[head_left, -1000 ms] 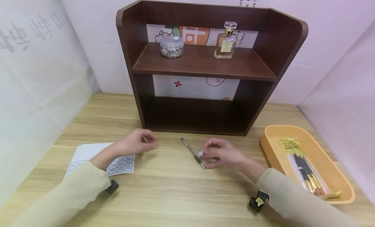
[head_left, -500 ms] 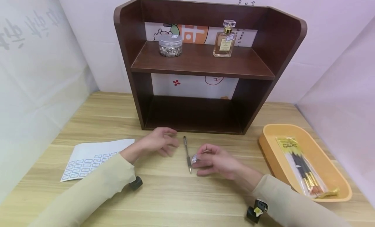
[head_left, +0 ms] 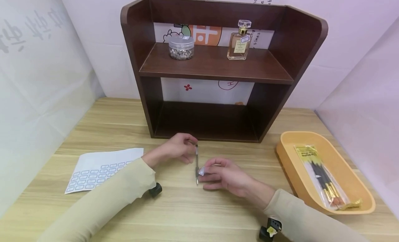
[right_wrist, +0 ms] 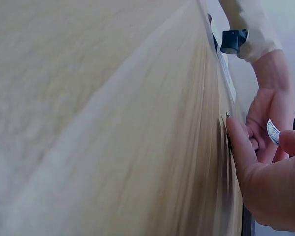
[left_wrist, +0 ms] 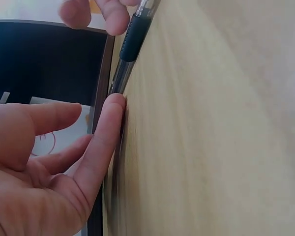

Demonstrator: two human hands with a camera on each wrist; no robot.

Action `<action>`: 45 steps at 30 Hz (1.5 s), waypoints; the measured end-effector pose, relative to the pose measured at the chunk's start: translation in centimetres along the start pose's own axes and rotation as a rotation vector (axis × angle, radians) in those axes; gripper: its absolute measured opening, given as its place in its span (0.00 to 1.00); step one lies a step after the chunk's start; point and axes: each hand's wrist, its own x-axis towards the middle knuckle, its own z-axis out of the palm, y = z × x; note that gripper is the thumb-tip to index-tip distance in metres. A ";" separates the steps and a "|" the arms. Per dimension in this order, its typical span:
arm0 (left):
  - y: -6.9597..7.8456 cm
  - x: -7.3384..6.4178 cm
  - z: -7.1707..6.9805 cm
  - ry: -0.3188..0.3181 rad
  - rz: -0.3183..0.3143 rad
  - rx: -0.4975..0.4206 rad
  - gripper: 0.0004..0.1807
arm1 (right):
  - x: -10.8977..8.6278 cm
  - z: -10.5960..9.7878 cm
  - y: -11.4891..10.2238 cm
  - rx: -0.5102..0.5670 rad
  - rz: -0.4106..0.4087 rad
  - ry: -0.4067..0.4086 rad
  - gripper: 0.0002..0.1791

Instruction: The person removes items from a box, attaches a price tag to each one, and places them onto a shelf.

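A gel pen (head_left: 197, 159) with a dark grip lies on the wooden table between the two hands, its tip toward the wearer. My left hand (head_left: 177, 147) is at the pen's far end. In the left wrist view one fingertip of the left hand (left_wrist: 54, 152) meets the end of the pen (left_wrist: 132, 44), the thumb apart from it. My right hand (head_left: 229, 176) pinches a small blue-bordered label sticker (head_left: 202, 171), its lower fingers right at the pen's grip. The sticker (right_wrist: 273, 132) also shows by the thumb in the right wrist view.
A sheet of label stickers (head_left: 90, 165) lies at left, partly under the left sleeve. Behind the hands stands a dark brown shelf (head_left: 215, 75) bearing a lidded jar (head_left: 181, 48) and a perfume bottle (head_left: 238, 46). An orange tray (head_left: 363, 190) with packaged brushes (head_left: 322, 178) is at right.
My left hand has moved right from beside the label sheet to the pen. The right hand has shifted slightly left with the sticker, and the pen has turned to point more straight toward the wearer.
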 end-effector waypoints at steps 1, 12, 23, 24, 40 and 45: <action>0.1 0.2 0.1 -0.002 -0.001 0.004 0.23 | 0.0 0.1 0.0 0.005 0.001 0.004 0.03; 0.9 1.3 1.2 -0.044 -0.021 0.143 0.20 | 0.0 0.0 0.3 0.012 0.010 0.007 0.02; 0.9 1.4 1.2 -0.074 -0.005 0.195 0.19 | -0.3 -0.9 -0.3 -0.049 0.019 0.017 0.06; 0.9 1.5 1.2 -0.087 0.008 0.211 0.20 | -0.3 -1.0 -0.4 -0.053 0.017 0.015 0.06; 1.8 2.3 3.0 -0.166 0.099 0.478 0.25 | -0.6 -1.7 -0.3 -0.130 -0.017 0.075 0.03; 2.0 2.0 3.0 -0.106 0.061 0.426 0.22 | -0.6 -2.0 -0.7 -0.146 -0.024 0.092 0.03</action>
